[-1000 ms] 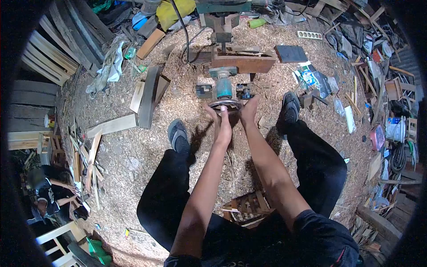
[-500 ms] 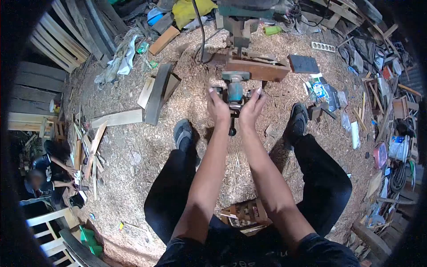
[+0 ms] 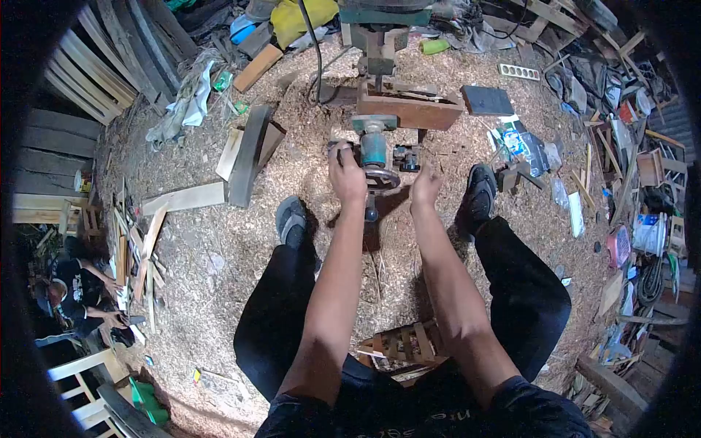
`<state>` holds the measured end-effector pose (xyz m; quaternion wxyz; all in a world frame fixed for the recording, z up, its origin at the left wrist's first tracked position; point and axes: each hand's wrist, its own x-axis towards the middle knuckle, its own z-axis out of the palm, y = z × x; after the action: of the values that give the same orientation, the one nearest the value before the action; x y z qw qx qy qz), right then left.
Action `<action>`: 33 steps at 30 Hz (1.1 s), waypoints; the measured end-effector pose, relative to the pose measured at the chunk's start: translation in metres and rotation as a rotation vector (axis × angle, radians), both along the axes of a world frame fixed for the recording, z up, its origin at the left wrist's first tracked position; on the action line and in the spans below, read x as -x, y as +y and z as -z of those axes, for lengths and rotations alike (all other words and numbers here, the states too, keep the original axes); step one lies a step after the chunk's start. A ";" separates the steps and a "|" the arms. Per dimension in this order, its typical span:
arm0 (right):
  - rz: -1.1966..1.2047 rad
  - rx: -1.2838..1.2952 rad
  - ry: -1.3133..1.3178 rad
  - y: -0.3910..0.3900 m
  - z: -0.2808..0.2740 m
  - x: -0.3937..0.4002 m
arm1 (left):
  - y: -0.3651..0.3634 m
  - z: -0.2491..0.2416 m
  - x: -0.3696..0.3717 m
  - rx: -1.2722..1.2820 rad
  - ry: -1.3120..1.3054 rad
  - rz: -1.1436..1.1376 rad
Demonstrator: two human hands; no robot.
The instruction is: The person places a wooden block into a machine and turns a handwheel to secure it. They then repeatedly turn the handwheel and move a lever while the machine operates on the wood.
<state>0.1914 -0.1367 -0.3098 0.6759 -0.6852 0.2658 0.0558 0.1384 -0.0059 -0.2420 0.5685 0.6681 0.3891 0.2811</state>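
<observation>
A teal machine vise [image 3: 374, 148] with a round metal handwheel [image 3: 382, 176] stands before me, below the spindle of an upright drilling machine [image 3: 380, 55]. My left hand [image 3: 346, 175] is at the vise's left side, its fingers curled over a dark side fitting [image 3: 337, 149] that they mostly cover. To the right of the vise sits a matching dark fitting with a black knob [image 3: 409, 162]. My right hand [image 3: 426, 188] is just right of that knob, apart from it, fingers loosely raised with nothing seen in them. A brown wooden block [image 3: 412, 111] lies behind the vise.
Wood shavings [image 3: 219, 277] cover the floor. Dark boards [image 3: 250, 157] lie left, and a black slab [image 3: 487, 101] lies right. A wooden crate piece [image 3: 401, 347] is between my legs. Another person [image 3: 77, 292] sits at the far left among wood strips.
My right hand has come away from the right side of the vise, baring the dark fitting and the handwheel. My left hand stays at the left side. The whole view has shifted slightly.
</observation>
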 end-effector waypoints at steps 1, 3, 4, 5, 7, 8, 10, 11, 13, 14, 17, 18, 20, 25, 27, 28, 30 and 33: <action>-0.108 -0.239 0.177 -0.017 0.013 -0.002 | 0.000 0.004 0.000 0.001 -0.022 -0.003; -0.188 -0.621 0.327 -0.023 0.025 -0.003 | 0.000 0.008 0.000 -0.007 -0.065 0.003; -0.162 -0.758 0.297 -0.021 0.029 -0.002 | 0.001 0.009 -0.001 -0.005 -0.076 0.008; -0.135 -0.892 0.268 -0.021 0.033 -0.002 | 0.001 0.010 -0.002 -0.011 -0.070 0.010; -0.233 -0.660 0.191 -0.024 0.034 -0.006 | 0.000 0.006 0.000 -0.020 -0.052 0.015; -0.309 -0.451 0.091 -0.019 0.034 -0.013 | 0.002 0.009 -0.001 -0.042 -0.049 0.026; -0.229 0.119 -0.089 0.006 0.022 -0.010 | 0.002 0.007 -0.001 -0.064 -0.064 0.020; -0.180 0.296 -0.236 0.010 0.072 -0.017 | 0.001 0.006 0.001 -0.073 -0.071 0.017; -0.036 -0.018 -0.306 0.016 0.062 -0.003 | -0.001 0.010 0.001 -0.041 -0.075 0.019; -0.067 0.148 -0.346 0.017 0.057 0.003 | 0.001 0.010 0.000 -0.030 -0.082 0.017; -0.175 0.309 -0.362 0.004 0.052 0.025 | 0.001 0.008 0.000 -0.082 -0.068 0.009; -0.216 0.131 -0.302 -0.003 0.024 0.030 | 0.000 0.007 -0.001 -0.064 -0.076 0.005; -0.213 0.159 -0.230 -0.016 0.037 0.021 | -0.001 0.005 0.000 -0.030 -0.089 0.004; -0.246 -0.675 0.190 -0.020 0.021 -0.003 | 0.000 0.007 0.001 -0.032 -0.082 0.025; -0.313 -0.276 0.000 -0.016 0.036 -0.006 | 0.001 0.010 0.000 -0.044 -0.089 0.024; -0.334 0.143 -0.165 -0.013 0.047 -0.003 | 0.001 0.011 0.001 -0.059 -0.092 0.023; -0.276 0.498 -0.393 -0.008 0.057 0.004 | 0.000 0.012 0.001 -0.069 -0.086 0.031; -0.270 -0.173 0.070 -0.013 0.053 0.000 | 0.002 0.012 -0.001 -0.044 -0.094 0.034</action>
<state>0.1910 -0.1501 -0.3624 0.7090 -0.6515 0.1889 0.1928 0.1390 -0.0041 -0.2535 0.5759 0.6732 0.3443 0.3109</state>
